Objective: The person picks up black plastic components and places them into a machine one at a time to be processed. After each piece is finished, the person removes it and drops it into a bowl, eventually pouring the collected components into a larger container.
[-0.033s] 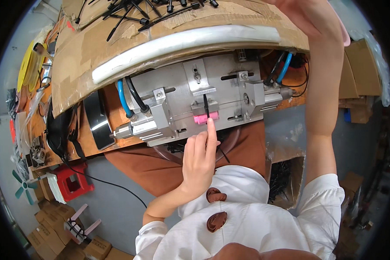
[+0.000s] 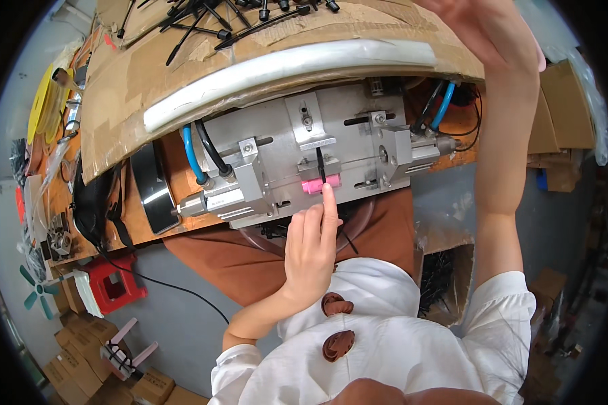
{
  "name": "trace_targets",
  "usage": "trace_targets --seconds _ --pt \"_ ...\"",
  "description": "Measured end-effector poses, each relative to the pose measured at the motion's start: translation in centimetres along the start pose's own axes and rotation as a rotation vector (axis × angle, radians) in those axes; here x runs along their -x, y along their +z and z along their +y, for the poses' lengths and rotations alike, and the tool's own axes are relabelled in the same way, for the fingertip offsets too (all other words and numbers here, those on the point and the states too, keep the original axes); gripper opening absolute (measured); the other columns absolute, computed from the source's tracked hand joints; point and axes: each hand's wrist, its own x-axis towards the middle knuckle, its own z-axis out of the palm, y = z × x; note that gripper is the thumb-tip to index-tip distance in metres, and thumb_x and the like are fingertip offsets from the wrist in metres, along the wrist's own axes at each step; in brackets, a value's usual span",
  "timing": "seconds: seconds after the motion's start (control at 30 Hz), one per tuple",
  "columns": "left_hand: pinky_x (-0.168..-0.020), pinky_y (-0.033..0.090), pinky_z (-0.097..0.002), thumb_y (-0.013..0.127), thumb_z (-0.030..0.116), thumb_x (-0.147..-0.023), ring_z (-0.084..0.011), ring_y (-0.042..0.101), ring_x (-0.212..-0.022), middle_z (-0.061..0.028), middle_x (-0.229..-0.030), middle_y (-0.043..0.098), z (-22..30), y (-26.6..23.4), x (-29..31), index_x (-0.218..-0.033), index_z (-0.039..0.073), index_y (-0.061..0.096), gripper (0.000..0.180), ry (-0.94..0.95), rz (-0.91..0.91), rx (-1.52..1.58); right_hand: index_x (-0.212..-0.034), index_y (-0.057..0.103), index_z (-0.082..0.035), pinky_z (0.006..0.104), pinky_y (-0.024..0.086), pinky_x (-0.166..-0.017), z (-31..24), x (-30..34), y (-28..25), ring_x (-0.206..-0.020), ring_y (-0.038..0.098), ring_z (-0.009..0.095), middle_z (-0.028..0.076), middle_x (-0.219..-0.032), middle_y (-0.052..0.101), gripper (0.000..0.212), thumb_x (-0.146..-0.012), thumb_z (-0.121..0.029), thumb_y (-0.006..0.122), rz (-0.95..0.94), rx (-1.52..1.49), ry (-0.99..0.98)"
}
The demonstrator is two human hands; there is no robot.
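My left hand (image 2: pixel 309 250) reaches to the front of a metal fixture (image 2: pixel 277 121), its index finger stretched out and the other fingers curled. That fingertip presses on a thin black rod (image 2: pixel 321 162), which lies over a pink block (image 2: pixel 312 185) and runs back under a metal bracket (image 2: pixel 309 121). A black end sticks out past the thumb side; whether it belongs to the same rod, I cannot tell. At the upper right my right hand (image 2: pixel 469 27) is raised beyond the fixture, its fingers cut off by the top edge.
Several black rods with caps (image 2: pixel 223 30) lie on a cardboard sheet (image 2: pixel 121 131), edged by a white padded strip (image 2: pixel 290 77). Blue hoses (image 2: pixel 194 158) join the fixture. A phone (image 2: pixel 154 192) rests to its left. A cardboard box (image 2: pixel 458 287) of black parts and a red stool (image 2: pixel 118 283) stand below.
My right wrist has shifted very slightly to the right. My left hand, the rod and the fixture look the same.
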Motion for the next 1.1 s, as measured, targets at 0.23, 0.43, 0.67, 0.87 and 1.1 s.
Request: trace_targets --seconds 0.23,0.43,0.67,0.87,1.1 --pt "-0.075 0.045 -0.0335 0.066 0.001 -0.077 -0.0229 0.05 -0.082 -0.0097 -0.092 0.052 -0.3 0.0 0.1 -0.13 -0.008 0.049 0.056 -0.052 -0.093 -0.106 -0.102 0.067 -0.001 0.0194 0.048 -0.057 1.9 9.5 6.3 -0.072 0.063 0.009 0.005 -0.092 0.07 0.025 -0.077 0.002 0.07 0.291 0.479 -0.173" --pt "-0.079 0.044 -0.0367 0.07 -0.005 -0.071 -0.0273 0.05 -0.092 -0.0131 -0.105 0.055 1.0 -2.5 0.2 -0.133 -0.006 0.046 0.067 -0.136 -0.083 0.025 -0.129 0.051 0.007 0.0295 0.044 -0.046 8.8 19.1 11.2 -0.054 0.053 0.016 0.008 -0.077 0.064 0.063 -0.071 -0.001 0.074 0.087 0.951 -0.183" --pt "-0.079 0.041 -0.0322 0.075 -0.007 -0.068 -0.0248 0.047 -0.091 -0.0118 -0.108 0.053 0.4 -4.1 0.7 -0.138 0.001 0.045 0.076 -0.195 -0.007 0.044 -0.131 0.05 0.003 0.0299 0.043 -0.045 11.7 19.2 13.3 -0.051 0.053 0.014 0.004 -0.063 0.054 0.064 -0.072 -0.005 0.074 0.045 0.984 -0.123" --pt "-0.078 0.043 -0.0384 0.068 -0.006 -0.074 -0.0291 0.051 -0.089 -0.0149 -0.099 0.052 -2.4 -6.0 -8.2 -0.131 0.001 0.053 0.059 -0.009 0.056 0.049 -0.127 0.055 0.001 0.0293 0.048 -0.05 7.8 17.8 10.9 -0.063 0.062 0.018 0.009 -0.089 0.066 0.063 -0.069 -0.011 0.077 -0.052 1.074 -0.075" --pt "-0.076 0.047 -0.0425 0.063 0.013 -0.085 -0.0376 0.06 -0.087 -0.0193 -0.091 0.062 -7.4 -3.6 -24.0 -0.091 -0.001 0.061 0.015 0.226 -0.088 -0.099 -0.102 0.067 -0.009 0.0378 0.049 -0.064 3.9 3.3 1.5 -0.074 0.063 0.032 0.015 -0.083 0.066 0.021 -0.083 -0.016 0.065 0.129 1.498 -0.374"
